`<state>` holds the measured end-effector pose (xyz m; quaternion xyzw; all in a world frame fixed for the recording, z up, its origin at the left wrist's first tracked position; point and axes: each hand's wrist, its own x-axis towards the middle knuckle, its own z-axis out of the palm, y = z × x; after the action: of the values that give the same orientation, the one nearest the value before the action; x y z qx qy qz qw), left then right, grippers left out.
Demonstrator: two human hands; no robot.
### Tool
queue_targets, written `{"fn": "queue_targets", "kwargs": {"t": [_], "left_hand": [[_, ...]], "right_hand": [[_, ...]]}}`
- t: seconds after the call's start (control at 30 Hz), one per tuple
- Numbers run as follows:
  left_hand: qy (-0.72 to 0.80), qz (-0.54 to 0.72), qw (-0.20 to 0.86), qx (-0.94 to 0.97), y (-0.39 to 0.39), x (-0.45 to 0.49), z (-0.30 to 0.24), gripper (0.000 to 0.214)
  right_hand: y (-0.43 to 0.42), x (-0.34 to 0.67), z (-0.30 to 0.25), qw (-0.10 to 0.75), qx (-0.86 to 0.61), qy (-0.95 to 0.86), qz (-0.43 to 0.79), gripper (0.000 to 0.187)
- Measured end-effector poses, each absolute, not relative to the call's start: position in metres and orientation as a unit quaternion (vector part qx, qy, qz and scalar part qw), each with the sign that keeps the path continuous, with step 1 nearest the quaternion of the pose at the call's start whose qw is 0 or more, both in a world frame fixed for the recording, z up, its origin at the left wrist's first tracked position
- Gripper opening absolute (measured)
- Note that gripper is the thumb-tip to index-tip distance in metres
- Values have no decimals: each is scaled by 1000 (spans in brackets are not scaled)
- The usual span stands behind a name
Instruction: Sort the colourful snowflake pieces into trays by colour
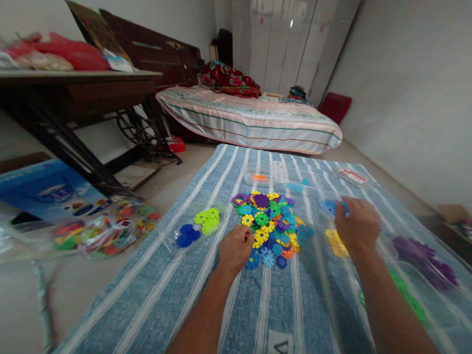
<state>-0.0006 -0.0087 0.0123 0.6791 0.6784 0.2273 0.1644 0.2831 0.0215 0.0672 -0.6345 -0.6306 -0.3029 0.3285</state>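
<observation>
The left hand (pixel 237 248) has its fingers curled at the left edge of the big pile of bright flower pieces (pixel 261 219) in the middle of the frame, and I cannot tell if it pinches one. Right of the middle, the right hand (pixel 357 221) pinches a blue piece (pixel 345 209) beside more blue pieces (pixel 329 207) on the desk (pixel 147 305).

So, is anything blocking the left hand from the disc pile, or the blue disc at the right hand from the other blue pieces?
Nothing visible blocks either. The left hand is at the left edge of the disc pile; the right hand holds the blue disc right beside the blue pieces.
</observation>
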Motion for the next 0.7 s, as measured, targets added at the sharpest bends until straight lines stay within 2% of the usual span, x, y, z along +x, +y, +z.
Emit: {"fn": "queue_targets", "kwargs": {"t": [0.17, 0.33, 0.5, 0.7], "left_hand": [[679, 224, 165, 680, -10, -1, 14, 12], [677, 222, 164, 683, -9, -2, 16, 14], [677, 228, 166, 680, -9, -2, 18, 15], [665, 240, 170, 686, -10, -2, 18, 14]], "right_hand": [[-20, 211, 35, 380, -499, -763, -154, 17], [-62, 143, 14, 336, -479, -810, -45, 13], [-68, 126, 4, 279, -504, -817, -34, 30], [-65, 124, -13, 308, -471, -821, -94, 23]]}}
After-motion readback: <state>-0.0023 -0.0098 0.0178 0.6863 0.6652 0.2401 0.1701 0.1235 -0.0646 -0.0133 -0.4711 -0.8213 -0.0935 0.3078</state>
